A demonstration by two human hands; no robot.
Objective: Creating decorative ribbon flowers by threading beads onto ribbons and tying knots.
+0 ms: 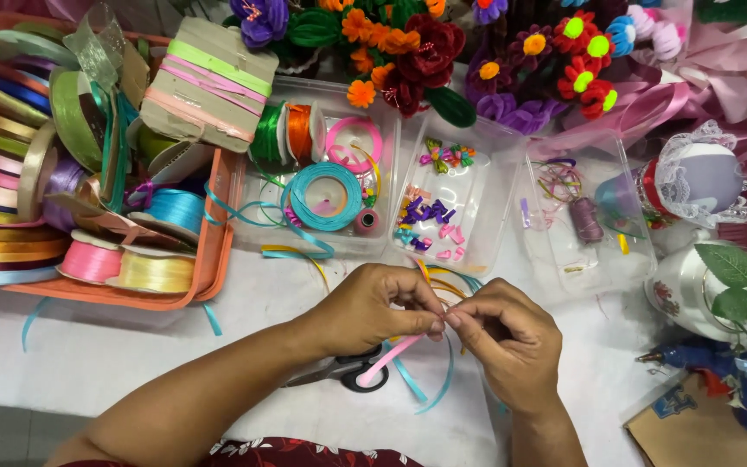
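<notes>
Looking down from the head camera, both bare hands meet over the white tabletop, fingertips pressed together on a narrow pink satin ribbon strip. The left hand pinches the strip's upper end between thumb and forefinger, the other fingers curled in; the right hand closes narrowly on the same spot, thumb and forefinger touching those of the left. The pink strip slants down and left from the pinch, its lower end lying over the black-handled scissors that rest on the table beneath the left wrist. Thin light blue ribbon strands and yellow ribbon strands trail on the table under and just behind the hands. Well behind, an orange plastic basket holds many ribbon spools in pink, yellow, blue and green. Beside it stand three clear plastic trays: one with a teal ribbon roll, the middle one with small coloured bows, the third with a mauve thread spool. Bright pipe-cleaner flowers line the far edge, and a blue glue gun lies near the right.
</notes>
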